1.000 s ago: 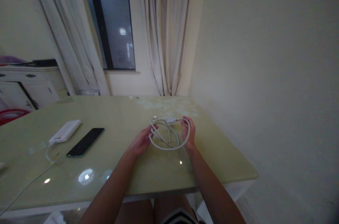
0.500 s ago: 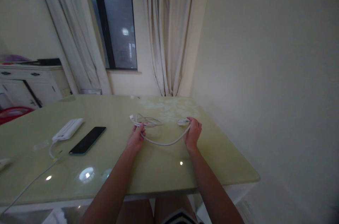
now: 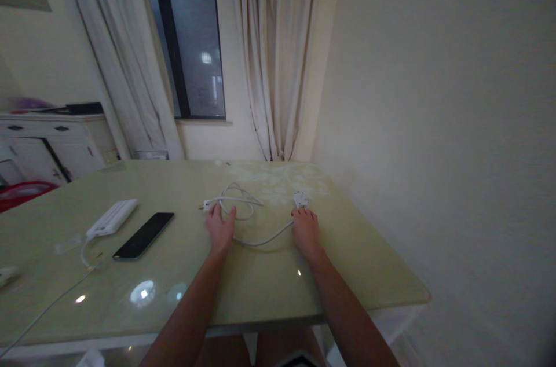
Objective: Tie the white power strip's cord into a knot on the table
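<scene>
The person's two forearms are bare to the near edge of the picture, with no sleeves, and the left hand [image 3: 220, 227] and right hand [image 3: 306, 230] show no rings, watch, bracelets or gloves.

Home dining room — curtains [image 3: 269, 54], table [image 3: 260, 280], sideboard [image 3: 52, 141]

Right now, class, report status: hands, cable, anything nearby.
Left hand flat on white cable, right hand beside adapter. Cable loose on table. Phone, power bank lie left, apart.
</scene>
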`<state>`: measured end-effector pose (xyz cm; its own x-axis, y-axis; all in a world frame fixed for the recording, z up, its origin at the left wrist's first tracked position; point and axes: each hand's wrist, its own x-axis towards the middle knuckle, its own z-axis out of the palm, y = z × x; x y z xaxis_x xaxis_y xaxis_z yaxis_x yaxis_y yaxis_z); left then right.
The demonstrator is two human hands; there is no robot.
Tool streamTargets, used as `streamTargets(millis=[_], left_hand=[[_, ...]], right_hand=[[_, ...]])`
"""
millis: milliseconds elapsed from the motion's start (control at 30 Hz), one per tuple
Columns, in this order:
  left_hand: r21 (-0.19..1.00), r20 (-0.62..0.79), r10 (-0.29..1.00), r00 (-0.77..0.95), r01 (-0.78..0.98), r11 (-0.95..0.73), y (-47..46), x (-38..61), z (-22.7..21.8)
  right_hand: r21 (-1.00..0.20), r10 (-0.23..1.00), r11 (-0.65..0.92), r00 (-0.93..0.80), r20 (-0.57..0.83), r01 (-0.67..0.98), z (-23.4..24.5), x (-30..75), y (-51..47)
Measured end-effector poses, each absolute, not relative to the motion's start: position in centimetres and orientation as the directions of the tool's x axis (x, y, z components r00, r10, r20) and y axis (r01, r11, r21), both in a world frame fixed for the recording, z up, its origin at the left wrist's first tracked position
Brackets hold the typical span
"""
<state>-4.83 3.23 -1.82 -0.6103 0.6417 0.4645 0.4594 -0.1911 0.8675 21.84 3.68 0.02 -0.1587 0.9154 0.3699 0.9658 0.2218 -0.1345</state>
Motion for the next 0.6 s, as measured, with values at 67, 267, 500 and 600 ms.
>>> streamTargets(millis=[67, 267, 500, 600], left_hand=[[0.827, 0.518, 0.598, -0.611, 0.537, -0.168, 3.1, -4.7, -1.7], [0.866, 0.483, 0.621, -0.617, 0.443, -0.233, 2.7, -4.5, -1.4], [0.931, 0.329, 0.659, -0.676, 0.115, -0.346, 2.4, -4.6, -0.8], [0.937, 0.317, 0.659, -0.682, 0.117, -0.33, 2.4, -4.6, -0.8]], right_hand=[[-0.116, 0.917, 0.235, -0.18, 0.355, 0.965, 0.0, 21.4, 3.5], [-0.119, 0.906, 0.343, -0.294, 0.306, 0.932, 0.4, 20.0, 2.8], [-0.25, 0.869, 0.474, -0.402, 0.288, 0.845, 0.9, 19.8, 2.6], [-0.332, 0.866, 0.488, -0.402, 0.298, 0.807, 0.8, 19.5, 2.6]])
